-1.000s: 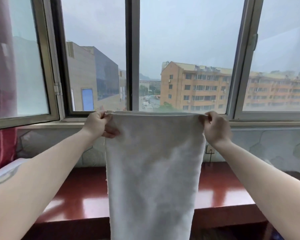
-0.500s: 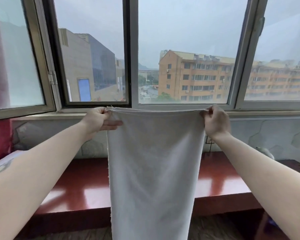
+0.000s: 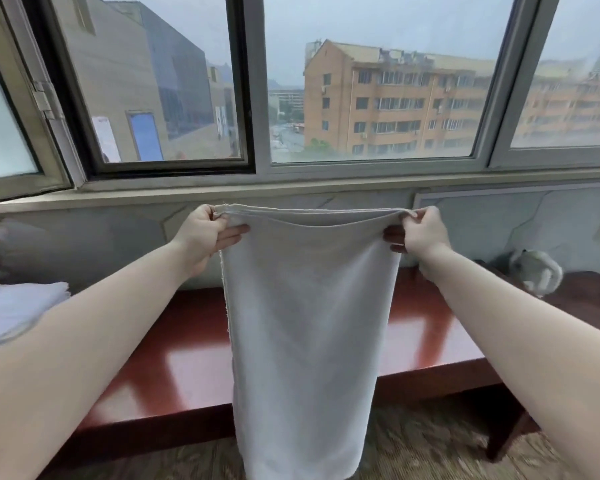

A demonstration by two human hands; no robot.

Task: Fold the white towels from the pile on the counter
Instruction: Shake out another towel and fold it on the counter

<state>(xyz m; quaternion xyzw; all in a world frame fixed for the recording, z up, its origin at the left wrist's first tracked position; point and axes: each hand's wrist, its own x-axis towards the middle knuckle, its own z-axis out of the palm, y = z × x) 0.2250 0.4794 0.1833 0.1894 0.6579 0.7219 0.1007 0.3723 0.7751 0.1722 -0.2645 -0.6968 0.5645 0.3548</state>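
Both hands hold a white towel (image 3: 302, 306) up by its top corners. The left hand (image 3: 207, 232) and right hand (image 3: 421, 230) pinch it. It hangs over the red tabletop (image 3: 187, 358).

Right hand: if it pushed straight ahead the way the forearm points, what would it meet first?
Probably the pale wall panel below the window sill; nothing shows between it and the right hand, though depth is unclear.

Matt white cloth towel (image 3: 305, 323); glossy red-brown wood counter (image 3: 187, 368); grey metal window frame (image 3: 257, 81)
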